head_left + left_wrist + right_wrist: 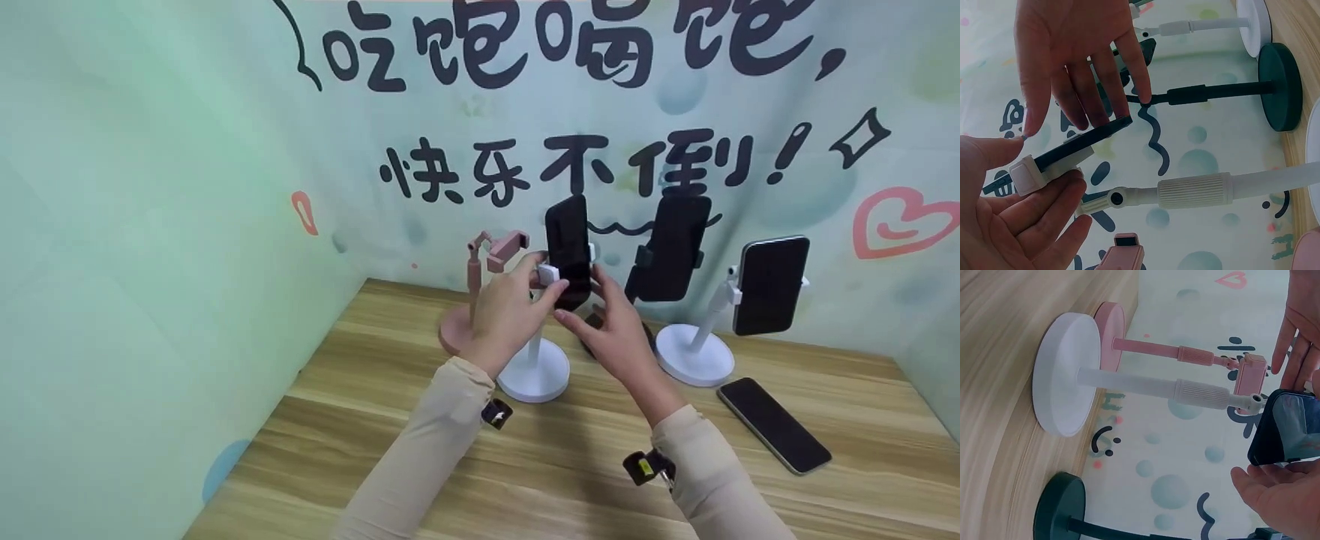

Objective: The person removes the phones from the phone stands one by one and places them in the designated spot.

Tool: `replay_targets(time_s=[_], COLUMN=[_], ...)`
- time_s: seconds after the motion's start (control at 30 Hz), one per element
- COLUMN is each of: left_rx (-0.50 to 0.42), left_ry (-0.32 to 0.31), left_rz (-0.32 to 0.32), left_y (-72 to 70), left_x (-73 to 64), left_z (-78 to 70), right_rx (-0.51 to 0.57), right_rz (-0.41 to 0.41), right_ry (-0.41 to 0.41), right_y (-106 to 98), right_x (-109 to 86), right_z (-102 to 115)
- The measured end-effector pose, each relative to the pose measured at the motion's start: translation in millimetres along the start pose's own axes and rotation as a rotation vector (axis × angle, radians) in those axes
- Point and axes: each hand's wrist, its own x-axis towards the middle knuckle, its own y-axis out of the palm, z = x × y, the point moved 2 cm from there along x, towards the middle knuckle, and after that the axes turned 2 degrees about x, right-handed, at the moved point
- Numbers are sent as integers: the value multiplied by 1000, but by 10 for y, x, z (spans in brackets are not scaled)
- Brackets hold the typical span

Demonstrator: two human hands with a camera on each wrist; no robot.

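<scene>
A black smartphone (568, 244) stands upright and tilted in the clamp of a white phone stand (536, 375). My left hand (510, 311) holds the clamp from the left, with the thumb at the front and fingers behind it, as the left wrist view shows (1022, 225). On the other side of the phone, my right hand (619, 330) has its fingers extended at the phone's edge, thumb near the lower corner. In the right wrist view the phone screen (1297, 422) shows reflections, and part of the right hand (1292, 500) runs out of frame.
Left stands a pink phone stand (456, 330) with its clamp unfilled. To the right are a dark green stand (1280, 87) bearing a phone (679, 247) and a white stand (694, 360) bearing another (772, 285). One smartphone (776, 426) lies on the wooden table (570, 480).
</scene>
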Motion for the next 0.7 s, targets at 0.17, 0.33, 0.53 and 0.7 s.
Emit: replay_targets(time_s=[0.17,0.33,0.53,0.7], left_rx=[3,23,45,35], left_ry=[3,17,-6,-25], left_rz=[-19,-36,-24,-20], left_y=[15,44,89,117], left_x=[8,13,24,25], left_z=[-13,-33,-52,-67], right_rx=[23,23,21,26], right_rz=[-23,-47,-83,-105], right_ry=[7,16,21,34], right_y=[36,72,97,124], right_x=[73,116,138,146], right_z=[-3,-8,-5,-5])
